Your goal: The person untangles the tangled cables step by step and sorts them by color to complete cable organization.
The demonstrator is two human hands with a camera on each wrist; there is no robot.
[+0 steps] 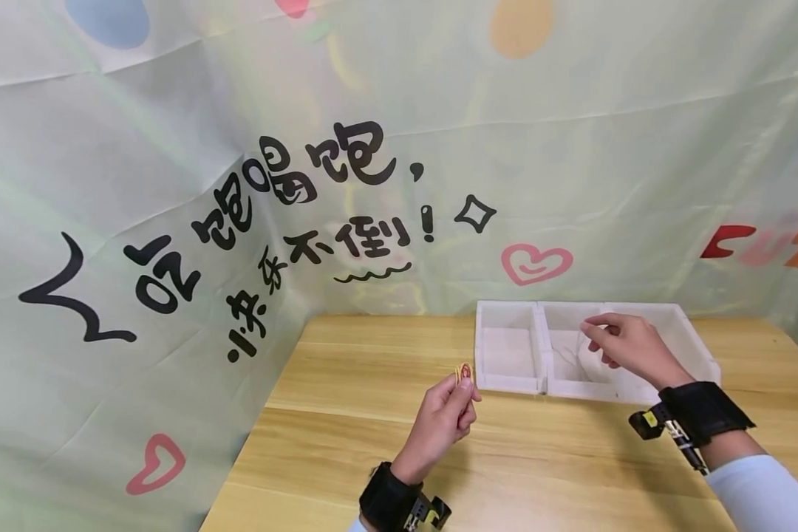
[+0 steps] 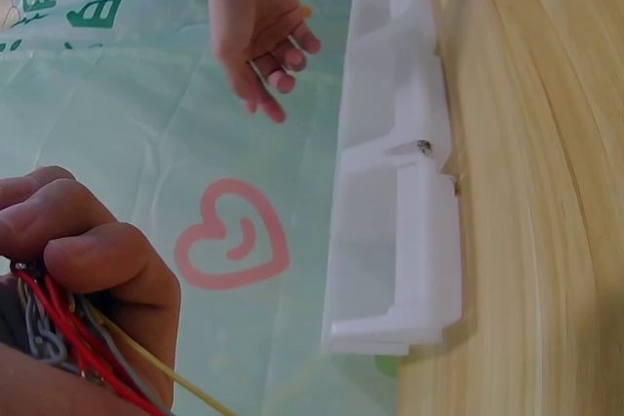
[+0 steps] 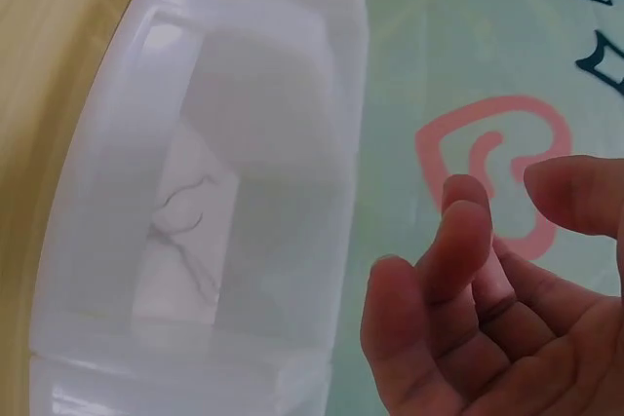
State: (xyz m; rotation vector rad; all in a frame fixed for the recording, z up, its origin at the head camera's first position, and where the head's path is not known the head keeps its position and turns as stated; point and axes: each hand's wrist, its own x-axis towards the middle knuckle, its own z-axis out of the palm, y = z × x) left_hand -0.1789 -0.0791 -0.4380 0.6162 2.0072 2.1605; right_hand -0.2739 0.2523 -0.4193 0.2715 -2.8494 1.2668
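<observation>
My left hand [image 1: 439, 414] pinches a small bundle of thin red, yellow and grey cords [image 1: 464, 372] between thumb and fingers, low over the table, left of the white tray. Closer up in the left wrist view, the cords [image 2: 73, 333] loop inside the curled fingers and one yellow end trails out. Over the tray's right side hovers my right hand [image 1: 628, 346], its fingers loosely bent, the thumb apart and nothing held. A few thin grey strands [image 3: 174, 241] lie on the floor of one tray compartment.
The white divided tray [image 1: 510, 384] stands at the table's back edge against a pale green printed cloth [image 1: 399, 74]. Light wood tabletop [image 1: 346, 414] extends in front and to both sides. More cloth hangs at the left.
</observation>
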